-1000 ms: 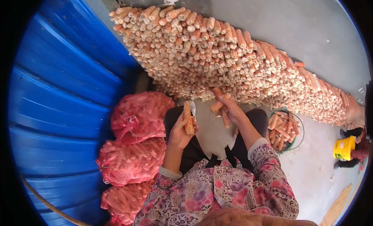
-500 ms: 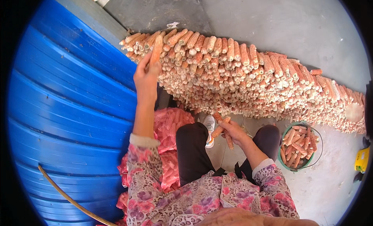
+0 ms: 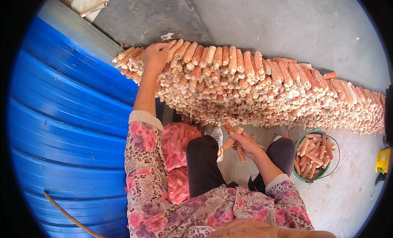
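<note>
My left hand [image 3: 155, 57] is at the top left of a long stack of bare corn cobs [image 3: 229, 86], laid with their ends facing me. Its fingers are curled down around a cob in the top row, which the hand mostly hides. Low between my knees, my right hand [image 3: 245, 143] is closed around a few reddish corn cobs [image 3: 232, 138] that cross each other and stick out past the fingers.
A green bucket [image 3: 295, 166] of loose cobs stands right of my knee. Red mesh sacks [image 3: 178, 146] lie by my left leg. Blue corrugated sheeting [image 3: 73, 115] runs along the left, with a thin curved stick [image 3: 71, 215]. A yellow object [image 3: 382, 160] is at far right.
My left hand has moved up and forward with its cob, from in front of the stack onto its top row. My right hand still holds its cobs in nearly the same place.
</note>
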Demonstrator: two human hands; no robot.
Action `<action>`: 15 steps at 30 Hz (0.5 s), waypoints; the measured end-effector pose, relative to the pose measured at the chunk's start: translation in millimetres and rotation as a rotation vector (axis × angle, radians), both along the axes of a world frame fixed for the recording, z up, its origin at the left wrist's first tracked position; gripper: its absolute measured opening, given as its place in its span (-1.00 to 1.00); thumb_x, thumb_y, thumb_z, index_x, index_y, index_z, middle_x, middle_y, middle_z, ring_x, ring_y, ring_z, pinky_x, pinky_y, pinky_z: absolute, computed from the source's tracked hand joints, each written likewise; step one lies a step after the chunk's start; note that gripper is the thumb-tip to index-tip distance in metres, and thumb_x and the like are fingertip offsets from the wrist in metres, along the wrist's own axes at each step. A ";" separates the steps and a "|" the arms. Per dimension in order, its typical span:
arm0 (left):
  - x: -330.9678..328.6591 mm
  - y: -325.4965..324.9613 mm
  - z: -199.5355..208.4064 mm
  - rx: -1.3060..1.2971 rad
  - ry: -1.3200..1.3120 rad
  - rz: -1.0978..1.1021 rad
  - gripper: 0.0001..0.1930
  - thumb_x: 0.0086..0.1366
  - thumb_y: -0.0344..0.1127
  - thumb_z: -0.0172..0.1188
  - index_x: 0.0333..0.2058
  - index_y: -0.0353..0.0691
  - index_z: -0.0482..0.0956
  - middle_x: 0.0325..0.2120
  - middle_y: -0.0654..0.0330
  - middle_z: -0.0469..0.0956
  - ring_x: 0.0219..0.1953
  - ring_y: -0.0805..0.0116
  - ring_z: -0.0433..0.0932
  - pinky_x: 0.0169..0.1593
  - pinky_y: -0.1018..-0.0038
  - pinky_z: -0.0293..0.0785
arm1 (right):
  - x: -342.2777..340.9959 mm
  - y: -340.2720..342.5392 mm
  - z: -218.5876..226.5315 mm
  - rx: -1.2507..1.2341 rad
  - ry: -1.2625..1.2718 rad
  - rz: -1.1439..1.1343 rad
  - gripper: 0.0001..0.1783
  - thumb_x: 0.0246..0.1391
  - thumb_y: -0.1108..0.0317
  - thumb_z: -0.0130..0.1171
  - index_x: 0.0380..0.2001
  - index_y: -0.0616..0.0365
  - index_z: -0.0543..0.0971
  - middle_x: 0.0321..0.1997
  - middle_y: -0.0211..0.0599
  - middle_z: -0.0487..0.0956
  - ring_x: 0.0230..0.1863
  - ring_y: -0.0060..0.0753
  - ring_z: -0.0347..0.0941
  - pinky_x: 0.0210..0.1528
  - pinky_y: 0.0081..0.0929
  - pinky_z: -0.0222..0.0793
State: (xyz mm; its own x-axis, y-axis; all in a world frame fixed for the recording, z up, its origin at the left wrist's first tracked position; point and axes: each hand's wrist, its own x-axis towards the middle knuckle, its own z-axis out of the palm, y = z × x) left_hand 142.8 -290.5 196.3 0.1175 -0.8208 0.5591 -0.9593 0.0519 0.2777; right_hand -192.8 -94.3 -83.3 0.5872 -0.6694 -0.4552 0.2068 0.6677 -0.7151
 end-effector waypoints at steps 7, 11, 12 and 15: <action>-0.2 9.2 6.9 0.111 -0.056 0.029 -0.73 0.24 -0.28 0.20 -0.13 -0.12 0.76 -0.05 -0.07 0.65 0.02 -0.05 0.59 0.15 0.22 0.47 | 9.4 3.5 2.2 -0.011 0.017 -0.061 -0.60 0.25 0.01 0.26 -0.12 0.12 0.52 -0.29 -0.34 0.55 -0.37 -0.49 0.45 -0.37 -0.43 0.41; -20.2 50.1 18.1 -0.226 -0.252 -0.060 -0.71 0.29 -0.36 0.16 -0.05 -0.25 0.70 0.03 -0.05 0.63 0.12 -0.04 0.56 0.24 0.21 0.42 | 19.9 0.9 -2.7 -0.074 -0.200 -0.035 -0.58 0.28 -0.05 0.21 -0.07 0.07 0.53 -0.30 -0.40 0.58 -0.40 -0.53 0.47 -0.37 -0.44 0.43; -25.9 63.6 7.2 -0.387 -0.329 -0.110 -0.70 0.30 -0.38 0.15 -0.03 -0.29 0.68 0.04 -0.05 0.63 0.14 -0.05 0.56 0.27 0.21 0.41 | 18.3 0.7 14.8 -0.087 -0.291 -0.045 -0.58 0.29 -0.06 0.19 -0.06 0.06 0.53 -0.30 -0.42 0.59 -0.39 -0.53 0.49 -0.36 -0.44 0.44; -105.2 117.1 -45.8 -0.272 0.164 -0.315 -0.69 0.36 -0.42 0.13 0.02 -0.38 0.63 0.01 -0.03 0.65 0.14 0.04 0.59 0.27 0.25 0.41 | -16.6 -32.3 -21.3 -0.098 -0.375 -0.176 -0.55 0.35 -0.13 0.06 -0.01 0.01 0.53 -0.21 -0.37 0.67 -0.22 -0.52 0.60 -0.26 -0.45 0.50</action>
State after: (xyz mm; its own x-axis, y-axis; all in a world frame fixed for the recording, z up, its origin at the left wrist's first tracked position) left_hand 37.5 -173.4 150.5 -0.0093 -0.6566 0.7542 -0.8294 0.4263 0.3609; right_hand -209.4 -126.6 -104.7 0.5724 -0.8041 -0.1607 0.5698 0.5310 -0.6272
